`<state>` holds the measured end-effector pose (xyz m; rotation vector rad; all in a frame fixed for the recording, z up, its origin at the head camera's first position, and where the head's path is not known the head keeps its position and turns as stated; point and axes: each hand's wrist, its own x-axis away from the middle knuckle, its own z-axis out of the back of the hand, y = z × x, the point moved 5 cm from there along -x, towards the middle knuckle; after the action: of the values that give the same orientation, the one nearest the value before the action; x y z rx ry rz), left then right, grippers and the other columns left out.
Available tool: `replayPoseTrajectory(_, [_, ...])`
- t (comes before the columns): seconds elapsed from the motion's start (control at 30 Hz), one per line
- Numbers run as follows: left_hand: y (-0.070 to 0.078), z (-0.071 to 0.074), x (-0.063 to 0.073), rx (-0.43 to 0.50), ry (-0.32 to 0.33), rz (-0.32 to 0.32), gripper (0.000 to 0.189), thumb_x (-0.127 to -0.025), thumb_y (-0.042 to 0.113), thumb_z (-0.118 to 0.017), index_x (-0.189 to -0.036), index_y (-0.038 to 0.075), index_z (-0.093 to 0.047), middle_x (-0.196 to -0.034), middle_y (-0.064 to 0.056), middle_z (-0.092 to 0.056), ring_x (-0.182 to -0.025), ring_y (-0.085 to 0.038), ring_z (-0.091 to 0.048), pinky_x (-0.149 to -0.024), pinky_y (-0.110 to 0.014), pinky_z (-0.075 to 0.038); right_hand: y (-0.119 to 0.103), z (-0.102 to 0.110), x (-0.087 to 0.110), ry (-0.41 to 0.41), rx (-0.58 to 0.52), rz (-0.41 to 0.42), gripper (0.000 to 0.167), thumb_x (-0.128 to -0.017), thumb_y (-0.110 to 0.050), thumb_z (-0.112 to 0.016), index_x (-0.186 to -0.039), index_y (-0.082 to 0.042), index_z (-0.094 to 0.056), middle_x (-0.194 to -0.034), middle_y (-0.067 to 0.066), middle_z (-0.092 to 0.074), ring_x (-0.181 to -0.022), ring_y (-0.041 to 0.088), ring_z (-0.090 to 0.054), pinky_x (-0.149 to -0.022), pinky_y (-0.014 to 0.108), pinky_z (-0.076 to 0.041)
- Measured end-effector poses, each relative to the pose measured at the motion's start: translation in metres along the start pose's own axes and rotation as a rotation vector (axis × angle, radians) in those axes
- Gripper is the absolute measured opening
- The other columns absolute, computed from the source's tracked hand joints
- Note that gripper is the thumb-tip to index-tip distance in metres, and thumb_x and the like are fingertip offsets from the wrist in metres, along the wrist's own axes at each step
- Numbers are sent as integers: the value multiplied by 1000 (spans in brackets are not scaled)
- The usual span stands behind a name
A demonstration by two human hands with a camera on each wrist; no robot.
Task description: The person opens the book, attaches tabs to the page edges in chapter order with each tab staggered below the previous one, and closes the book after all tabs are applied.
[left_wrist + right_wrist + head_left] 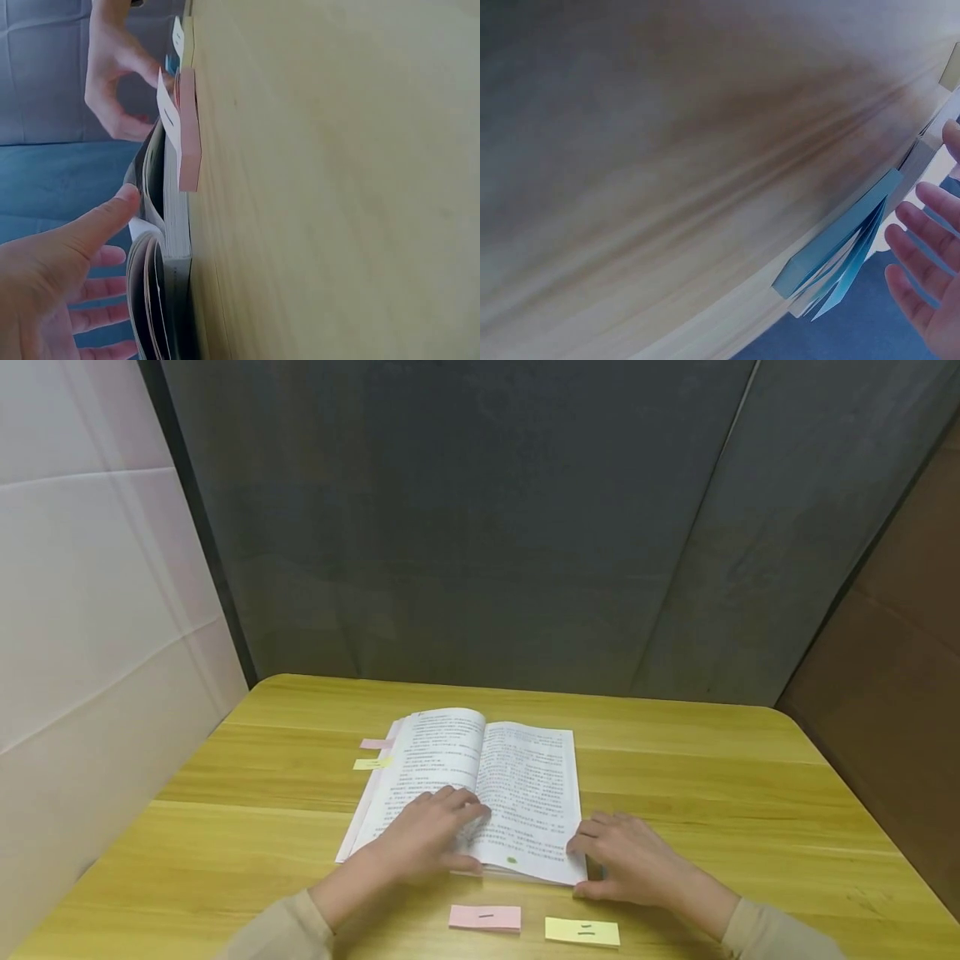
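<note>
An open book (525, 777) with printed pages lies on the table. My left hand (431, 831) rests across the lower part of the left page near the spine, fingers loosely spread. In the left wrist view the thumb of the left hand (67, 285) touches a page at the book's lower edge. My right hand (633, 860) is at the lower right corner of the right page, its fingertips by the edge. The right wrist view shows the fingers of the right hand (930, 240) extended near a blue sticky-note pad (840, 244) with fanned leaves; the head view mostly hides that pad.
A pink sticky-note pad (484, 918) and a yellow sticky-note pad (582, 932), both with dark strokes, lie in front of the book on the wooden table (720, 785). A pink tab (376, 744) and a yellow tab (371, 764) stick out from the left pages. A dark partition (480, 527) stands behind.
</note>
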<state>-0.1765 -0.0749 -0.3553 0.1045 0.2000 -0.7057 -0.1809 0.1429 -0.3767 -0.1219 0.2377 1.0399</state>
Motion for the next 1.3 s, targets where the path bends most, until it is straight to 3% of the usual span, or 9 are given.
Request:
replayPoseTrajectory(0.13, [3, 5, 4, -1, 11, -12, 60, -67, 51, -66, -114, 15, -55, -111, -2, -52, -97, -18, -49, -74, -34, -43, -2, 1, 3, 18, 2, 15, 39, -75, -52, -59, -93, -17, -62, -91, -8, -56, -84, 10, -51, -67, 32, -45])
replayPoseTrajectory(0.43, [10, 11, 17, -54, 105, -135, 45, -73, 26, -64, -116, 17, -53, -116, 0, -52, -103, -16, -50, -76, -32, -46, -3, -1, 3, 24, 21, 17, 40, -73, -50, -61, -94, -17, -62, -93, -7, -57, -85, 10, -51, -69, 33, -45])
replayPoseTrajectory(0.53, [14, 17, 19, -94, 162, -174, 49, -73, 21, -63, -120, 15, -51, -123, -3, -47, -110, -18, -45, -84, -34, -41, -2, -1, 3, 22, 29, 17, 40, -73, -50, -62, -95, -17, -63, -93, -7, -57, -86, 11, -52, -70, 34, -45])
replayPoseTrajectory(0.63, [14, 22, 20, -165, 193, -200, 59, -73, 25, -66, -126, 13, -45, -131, -7, -40, -120, -22, -35, -94, -39, -31, -2, -1, 2, 19, 33, 15, 39, -73, -49, -62, -94, -16, -63, -92, -7, -57, -86, 12, -52, -70, 34, -45])
replayPoseTrajectory(0.83, [10, 21, 18, -309, 146, -173, 75, -70, 17, -70, -135, 13, -34, -142, -11, -22, -129, -27, -15, -100, -48, -12, -2, -2, 2, 12, 30, 12, 38, -74, -49, -61, -94, -16, -63, -93, -6, -58, -87, 13, -52, -70, 35, -45])
replayPoseTrajectory(1.07, [6, 20, 17, -402, 141, -136, 79, -59, 12, -71, -132, 11, -39, -141, -14, -22, -129, -31, -15, -99, -54, -5, -3, -2, 3, 11, 31, 8, 38, -74, -49, -61, -94, -16, -63, -93, -6, -58, -88, 13, -53, -70, 35, -45])
replayPoseTrajectory(1.17, [6, 19, 15, -412, 112, -105, 75, -57, 14, -72, -127, 12, -45, -137, -14, -32, -126, -31, -24, -98, -55, -9, -3, -1, 3, 12, 31, 9, 38, -74, -48, -61, -94, -16, -63, -93, -6, -57, -87, 13, -52, -70, 35, -45])
replayPoseTrajectory(1.3, [12, 12, 11, -316, 73, -118, 51, -67, 14, -68, -116, 11, -55, -119, -9, -52, -112, -26, -45, -93, -49, -29, -3, -1, 3, 8, 36, 11, 38, -74, -48, -62, -94, -16, -63, -92, -6, -57, -88, 13, -52, -71, 35, -45])
